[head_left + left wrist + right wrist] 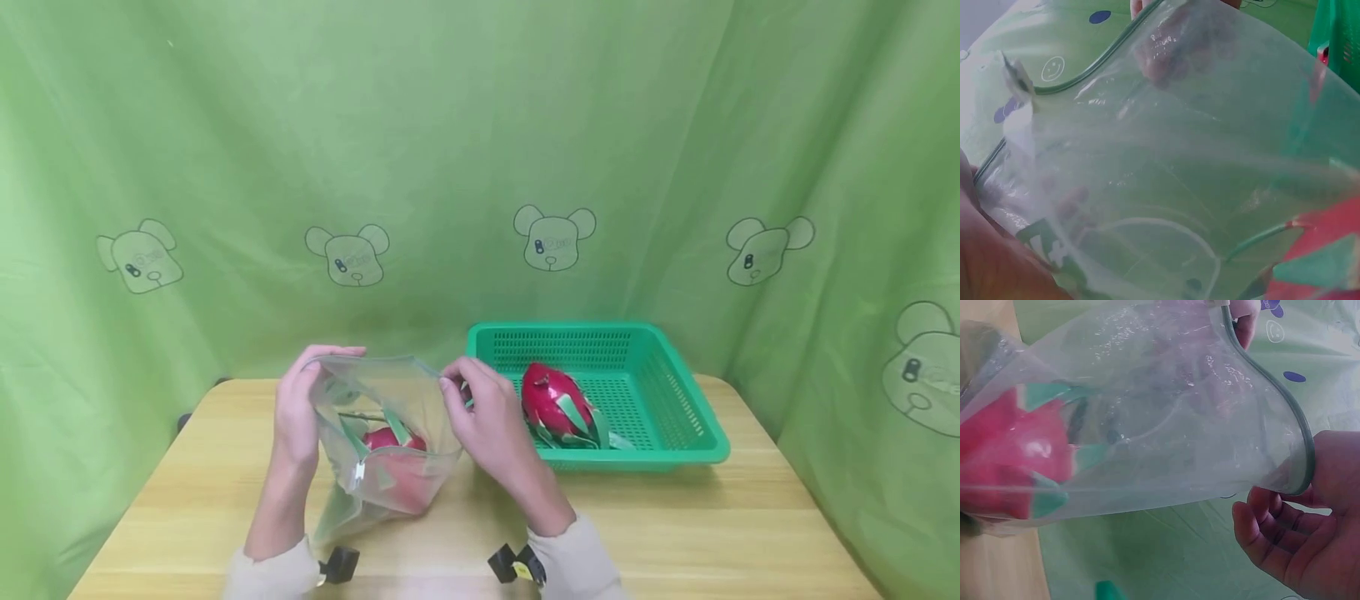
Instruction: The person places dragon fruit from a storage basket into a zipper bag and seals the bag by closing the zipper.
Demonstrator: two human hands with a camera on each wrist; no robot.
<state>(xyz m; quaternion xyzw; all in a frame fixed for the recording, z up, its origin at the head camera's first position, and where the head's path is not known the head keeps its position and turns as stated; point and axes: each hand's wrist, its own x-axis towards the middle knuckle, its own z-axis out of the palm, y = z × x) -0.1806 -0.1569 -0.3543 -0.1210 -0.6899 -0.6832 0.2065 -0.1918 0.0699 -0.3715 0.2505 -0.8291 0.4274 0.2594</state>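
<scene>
Both hands hold a clear zip-top bag (382,433) up off the wooden table (675,525), mouth upward. Left hand (298,408) pinches the bag's top rim at its left end, fingers curled over the seal edge; right hand (487,421) pinches the rim at the opposite end, thumb and fingers closed on the plastic. In the right wrist view the right hand (1297,519) has the green zip track (1300,425) lying across its fingers, the thumb side gripping the rim, and the mouth between the two grips is spread wide. Inside the bag, below and between both grips, sits a red dragon fruit (393,467) with green scales, resting at the bag's bottom; same fruit shows through the plastic in the right wrist view (1010,456), and as a red-green corner in the left wrist view (1322,250). White zipper slider (358,475) hangs on the bag's near edge, below the left grip. Left wrist view: the left hand (985,250) is only an edge blur, its fingers unclear there. Just right of the right hand, a green plastic basket (675,392) sits on the table with a second dragon fruit (558,404) lying in it, near the basket's left side. Green cartoon-bear curtain (480,167) behind.
</scene>
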